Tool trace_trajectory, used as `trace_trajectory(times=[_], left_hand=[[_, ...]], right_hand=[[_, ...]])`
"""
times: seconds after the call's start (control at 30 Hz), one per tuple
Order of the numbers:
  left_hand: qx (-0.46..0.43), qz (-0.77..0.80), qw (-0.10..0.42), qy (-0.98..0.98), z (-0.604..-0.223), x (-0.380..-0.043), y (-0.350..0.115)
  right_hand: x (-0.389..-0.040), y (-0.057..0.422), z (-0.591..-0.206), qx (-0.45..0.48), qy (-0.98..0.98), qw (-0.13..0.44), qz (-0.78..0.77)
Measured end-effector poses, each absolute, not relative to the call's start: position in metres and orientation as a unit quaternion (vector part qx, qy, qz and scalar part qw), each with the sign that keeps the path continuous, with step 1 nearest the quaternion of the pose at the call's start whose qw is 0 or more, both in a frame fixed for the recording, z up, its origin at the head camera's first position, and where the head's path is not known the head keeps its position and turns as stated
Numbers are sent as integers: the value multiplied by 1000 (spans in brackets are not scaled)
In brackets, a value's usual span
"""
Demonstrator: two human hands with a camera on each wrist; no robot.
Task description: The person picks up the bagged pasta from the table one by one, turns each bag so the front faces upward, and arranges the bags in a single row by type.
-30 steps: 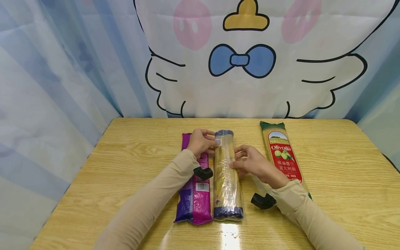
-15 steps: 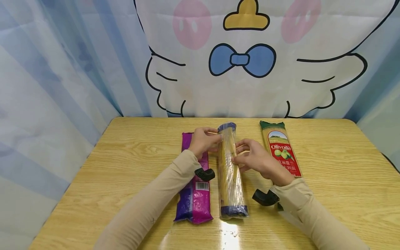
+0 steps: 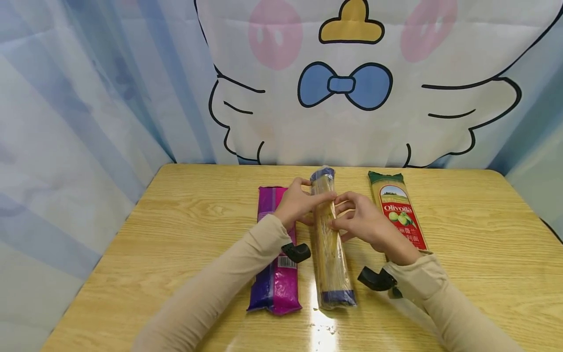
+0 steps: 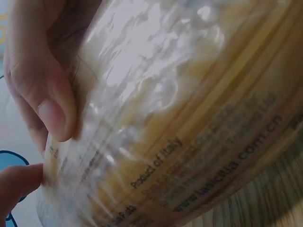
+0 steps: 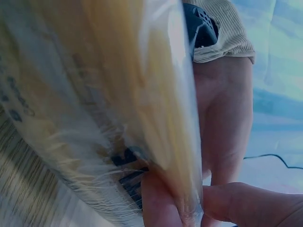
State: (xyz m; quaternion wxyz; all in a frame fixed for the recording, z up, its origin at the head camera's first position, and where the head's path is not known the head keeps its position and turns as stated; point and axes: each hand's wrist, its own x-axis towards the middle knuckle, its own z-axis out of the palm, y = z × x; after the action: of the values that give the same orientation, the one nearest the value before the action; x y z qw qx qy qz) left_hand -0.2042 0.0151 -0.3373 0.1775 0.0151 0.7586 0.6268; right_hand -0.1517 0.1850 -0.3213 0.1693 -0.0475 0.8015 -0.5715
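"Blue-and-white curtain (image 3: 92, 146) at far left, running on behind the wooden table (image 3: 189, 225). First item on the table?"

"A purple packet (image 3: 278, 286), flat, its length pointing away from the person, barcode in the lower half. The beige left sleeve (image 3: 220, 288) and a black wrist camera (image 3: 295, 252) cover part of it in the head view."

"Left hand (image 3: 301, 201)?"

"Over the purple packet's upper part, gripping the left edge of the clear pasta packet (image 3: 331, 249). Thumb laid across the front, towards the top."

"Position of the clear pasta packet itself?"

"Mid-table, between the two hands, just right of the purple packet. Dark blue band at each end; upper end leans slightly left, lower end points towards the person. Whether any of it is raised off the wood: cannot tell. Left wrist view: wrapper reads 'Product of Italy', other lettering partly blurred."

"Right hand (image 3: 362, 217)?"

"Pinching the right edge of the same packet, thumb in front, a little lower than the left thumb. Other fingers partly hidden."

"Farthest right?"

"A red-labelled packet (image 3: 399, 210), green at the top, marked 'Olivoilà', lying near the right hand. That hand and the right sleeve (image 3: 457, 303) hide its lower part."
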Motion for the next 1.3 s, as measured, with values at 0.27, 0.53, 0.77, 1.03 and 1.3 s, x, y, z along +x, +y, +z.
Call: trace_trajectory(times=[0.27,0.53,0.77,1.03,1.3], left_hand=[[8,644,158,749,-341,-204,20],[-6,675,144,724,-340,-205,21],[-12,680,139,720,-340,-207,21],[-9,683,153,714,-338,-210,20],[-19,696,166,699,-335,-212,19]], right_hand=[[-147,182,-318,-51,813,150,-560],[-144,180,-314,-51,823,138,-549],[-142,180,-312,-48,838,128,-528],[-138,184,-310,-53,842,115,-525],[-139,206,-317,-56,844,110,-521]])
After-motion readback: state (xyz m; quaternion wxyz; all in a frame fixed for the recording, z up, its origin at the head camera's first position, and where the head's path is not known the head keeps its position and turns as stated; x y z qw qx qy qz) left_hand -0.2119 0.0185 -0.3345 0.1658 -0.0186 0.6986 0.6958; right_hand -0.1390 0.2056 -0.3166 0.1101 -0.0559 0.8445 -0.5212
